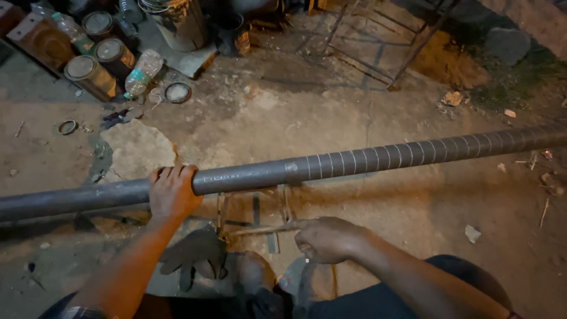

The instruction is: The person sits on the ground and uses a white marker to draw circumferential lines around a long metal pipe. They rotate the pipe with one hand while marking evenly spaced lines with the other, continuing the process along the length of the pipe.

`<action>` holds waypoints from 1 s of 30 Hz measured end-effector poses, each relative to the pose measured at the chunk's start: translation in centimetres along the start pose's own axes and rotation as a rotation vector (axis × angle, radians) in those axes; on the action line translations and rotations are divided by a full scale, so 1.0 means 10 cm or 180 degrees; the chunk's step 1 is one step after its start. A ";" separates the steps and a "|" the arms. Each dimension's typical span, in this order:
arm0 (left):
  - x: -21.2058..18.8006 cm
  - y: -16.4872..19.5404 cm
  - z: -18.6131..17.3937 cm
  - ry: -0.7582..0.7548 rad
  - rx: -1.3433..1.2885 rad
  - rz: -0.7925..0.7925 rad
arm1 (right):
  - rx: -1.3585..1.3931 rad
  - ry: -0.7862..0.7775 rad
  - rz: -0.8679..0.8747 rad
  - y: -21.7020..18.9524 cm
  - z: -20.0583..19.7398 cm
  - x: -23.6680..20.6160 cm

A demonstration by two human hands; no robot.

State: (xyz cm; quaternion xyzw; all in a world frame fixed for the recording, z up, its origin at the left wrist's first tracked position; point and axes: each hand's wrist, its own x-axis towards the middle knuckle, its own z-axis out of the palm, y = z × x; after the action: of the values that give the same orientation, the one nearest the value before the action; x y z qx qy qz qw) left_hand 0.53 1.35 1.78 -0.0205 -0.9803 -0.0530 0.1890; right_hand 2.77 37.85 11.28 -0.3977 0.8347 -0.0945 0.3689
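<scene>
A long grey metal pipe [354,160] runs across the view from lower left to upper right, with several white chalk rings marked along its right half. My left hand [171,192] is wrapped over the pipe left of the marks. My right hand [326,238] sits below the pipe with fingers curled around a small white piece, its forefinger stretched left along a thin metal strip [260,230]. The pipe rests over a small metal stand [254,204], partly hidden beneath it.
Paint tins [88,74], a plastic bottle [142,72] and a metal bucket [177,22] stand at the top left. A flat stone [139,150] lies on the dirt floor. A dark glove [195,254] lies by my knees. A rebar frame [378,47] stands behind.
</scene>
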 end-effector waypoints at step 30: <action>0.62 1.39 -0.32 -0.1189 -0.0787 0.0726 | 0.0038 0.1756 0.0737 0.31 -0.31 -0.06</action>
State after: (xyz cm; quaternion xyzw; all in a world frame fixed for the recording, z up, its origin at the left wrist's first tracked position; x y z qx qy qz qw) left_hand -3.22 14.91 8.34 -0.1634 -0.9757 -0.1462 0.0054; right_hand -0.94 39.93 12.37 -0.2570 0.9427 -0.1612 0.1387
